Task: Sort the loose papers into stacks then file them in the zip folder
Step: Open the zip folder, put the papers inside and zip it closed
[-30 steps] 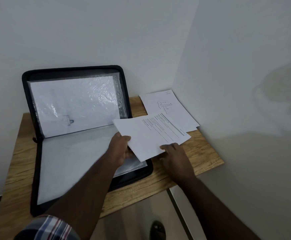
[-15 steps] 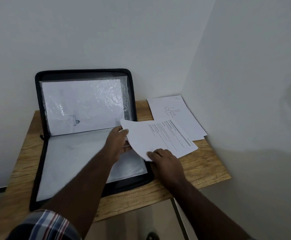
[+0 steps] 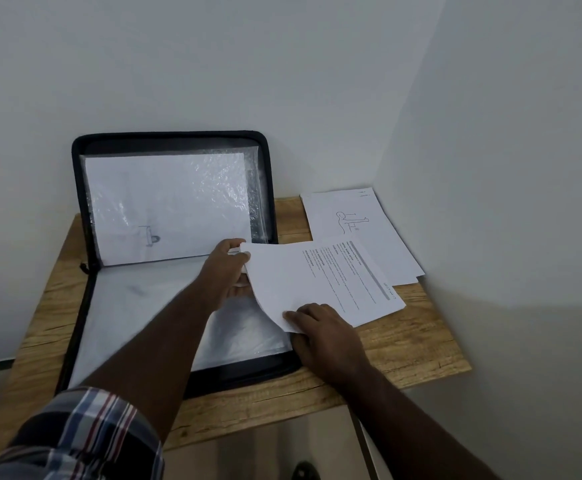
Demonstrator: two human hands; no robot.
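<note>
Head view: you stand over a light wooden surface [image 3: 421, 344] set in a white-walled corner, with a black zip folder [image 3: 175, 140] lying open, its upper half propped against the wall and a drawing sheet showing behind a clear plastic sleeve [image 3: 165, 206]. Your left hand [image 3: 227, 271] pinches the near-left corner of a white printed text sheet [image 3: 317, 282], and your right hand [image 3: 324, 330] grips its bottom edge, fingers curled over the paper. The sheet hangs partly over the folder's right edge and partly over the bare wood. Beyond it, a small stack of white sheets with a line-drawn figure [image 3: 351, 220] lies by the right wall, just beside the folder. Filing looks to be the step in hand, with sorting seemingly done. The next move likely calls for swinging the sheet left, squaring it to the lower sleeve [image 3: 137, 306], and finding the pocket's opening without creasing the limp paper.
</note>
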